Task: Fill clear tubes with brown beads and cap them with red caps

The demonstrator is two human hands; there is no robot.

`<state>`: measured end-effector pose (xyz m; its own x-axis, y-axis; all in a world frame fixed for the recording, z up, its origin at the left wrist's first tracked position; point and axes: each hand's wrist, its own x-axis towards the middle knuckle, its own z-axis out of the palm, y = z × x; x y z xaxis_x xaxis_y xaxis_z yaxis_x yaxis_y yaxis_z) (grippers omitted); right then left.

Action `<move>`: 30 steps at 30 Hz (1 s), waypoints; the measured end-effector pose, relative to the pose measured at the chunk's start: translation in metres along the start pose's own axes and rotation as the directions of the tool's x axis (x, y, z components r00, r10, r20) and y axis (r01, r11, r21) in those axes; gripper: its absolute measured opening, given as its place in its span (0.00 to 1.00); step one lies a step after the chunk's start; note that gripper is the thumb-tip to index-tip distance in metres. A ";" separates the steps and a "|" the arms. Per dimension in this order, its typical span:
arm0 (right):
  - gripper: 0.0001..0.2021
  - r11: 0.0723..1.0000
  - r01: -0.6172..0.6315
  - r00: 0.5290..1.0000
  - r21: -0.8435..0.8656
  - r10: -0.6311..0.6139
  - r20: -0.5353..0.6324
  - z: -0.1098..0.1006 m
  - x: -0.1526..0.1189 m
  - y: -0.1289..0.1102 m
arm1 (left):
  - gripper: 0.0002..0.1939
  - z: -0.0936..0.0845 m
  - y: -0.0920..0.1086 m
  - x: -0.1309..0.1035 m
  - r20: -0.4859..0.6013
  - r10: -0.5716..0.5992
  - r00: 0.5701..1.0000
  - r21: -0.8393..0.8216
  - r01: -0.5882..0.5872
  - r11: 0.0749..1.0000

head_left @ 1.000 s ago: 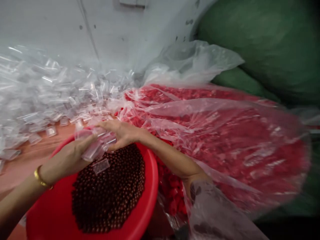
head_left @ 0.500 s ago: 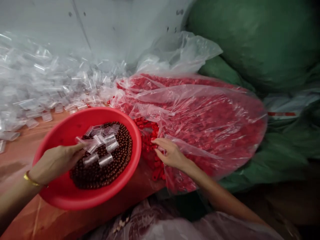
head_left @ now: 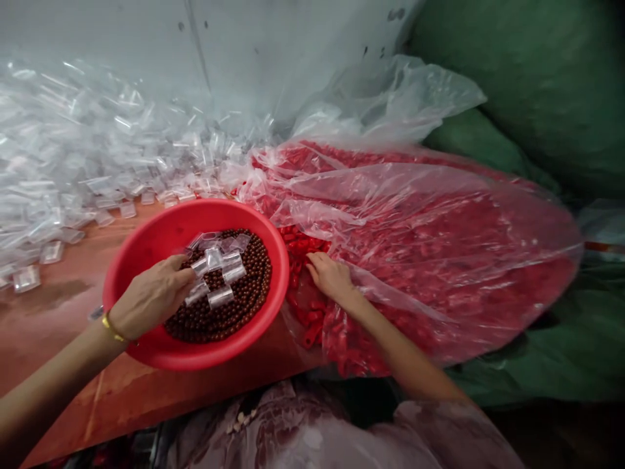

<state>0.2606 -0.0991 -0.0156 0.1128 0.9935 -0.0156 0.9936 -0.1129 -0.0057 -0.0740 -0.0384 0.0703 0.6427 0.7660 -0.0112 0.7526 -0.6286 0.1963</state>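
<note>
A red basin holds coiled strings of dark brown beads, with several clear plastic pieces lying on top. Over the basin's left part is my left hand, its fingers pinched together beside the clear pieces; what they hold, if anything, I cannot make out. My right hand is right of the basin, thumb and fingers closed at the loose red pieces by the mouth of a clear bag full of red pieces. Anything between its fingertips is too small to tell.
A large heap of clear plastic pieces covers the back left of the orange-red tabletop. A pale wall stands behind. Big green sacks fill the right side.
The whole view has shifted, so the basin and bag appear further right. My left hand has drawn back slightly from the clear pieces; one it held now appears to lie among them.
</note>
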 end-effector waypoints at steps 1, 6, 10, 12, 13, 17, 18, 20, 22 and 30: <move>0.16 1.000 -0.005 1.000 0.002 0.005 0.002 -0.003 -0.002 -0.002 | 0.16 0.001 0.002 -0.004 0.017 0.029 0.999 0.004 -0.029 1.000; 0.19 0.993 -0.121 0.985 0.013 0.119 0.129 -0.007 -0.004 -0.023 | 0.07 0.024 0.014 -0.009 0.178 0.085 0.980 -0.099 -0.068 0.993; 0.18 0.988 -0.151 0.981 -0.032 0.154 0.118 0.004 0.009 -0.031 | 0.12 0.045 0.019 0.005 0.131 0.044 0.990 -0.244 -0.010 0.970; 0.16 0.995 -0.079 0.993 -0.054 0.084 0.088 0.010 0.010 -0.032 | 0.15 0.046 0.021 0.010 0.126 -0.024 0.992 -0.285 0.059 0.957; 0.15 0.997 -0.042 0.997 -0.067 0.047 0.063 0.013 0.010 -0.033 | 0.15 0.044 0.022 0.012 0.145 -0.059 0.988 -0.294 0.100 0.951; 0.14 0.993 0.022 0.998 -0.116 -0.028 -0.056 0.023 0.001 -0.036 | 0.10 0.031 0.025 0.010 0.291 -0.105 0.951 -0.319 0.200 0.926; 0.13 0.992 0.033 0.996 -0.123 -0.042 -0.076 0.024 -0.001 -0.037 | 0.10 0.029 0.025 0.009 0.326 -0.091 0.941 -0.324 0.202 0.924; 0.12 0.990 0.062 0.991 -0.126 -0.076 -0.109 0.026 -0.004 -0.036 | 0.11 0.029 0.025 0.006 0.387 -0.065 0.920 -0.300 0.193 0.934; 0.12 0.988 0.091 0.987 -0.123 -0.106 -0.124 0.028 -0.004 -0.035 | 0.11 0.033 0.024 0.005 0.426 -0.050 0.904 -0.227 0.160 0.961; 0.13 0.991 0.100 0.992 -0.092 -0.107 -0.071 0.028 0.004 -0.032 | 0.14 0.052 0.032 0.029 0.532 -0.150 0.834 -0.099 0.236 0.967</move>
<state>0.2289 -0.0918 -0.0431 0.0064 0.9984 0.0565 0.9963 -0.0112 0.0852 -0.0234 -0.0431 0.0252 0.4993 0.6610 -0.5602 0.8653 -0.4133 0.2837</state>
